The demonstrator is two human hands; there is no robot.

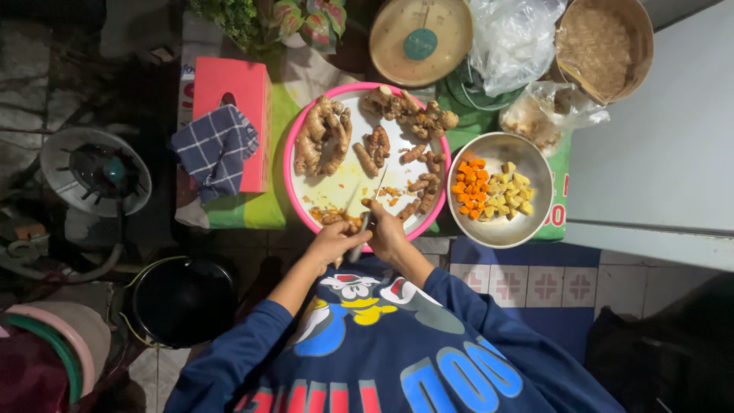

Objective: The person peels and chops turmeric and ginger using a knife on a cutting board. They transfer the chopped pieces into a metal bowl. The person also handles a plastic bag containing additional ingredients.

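My left hand is closed around the grey handle of a knife, whose blade points away from me over a pink-rimmed round tray. My right hand pinches a small piece of root against the tray beside the blade. Whole ginger and turmeric roots lie across the tray, with orange peelings near its front edge. A steel bowl to the right holds cut orange and yellow root chunks.
A pink tissue box with a checked cloth stands left of the tray. Behind are a round scale, plastic bags and a woven basket. A black pot and a fan sit on the floor at left.
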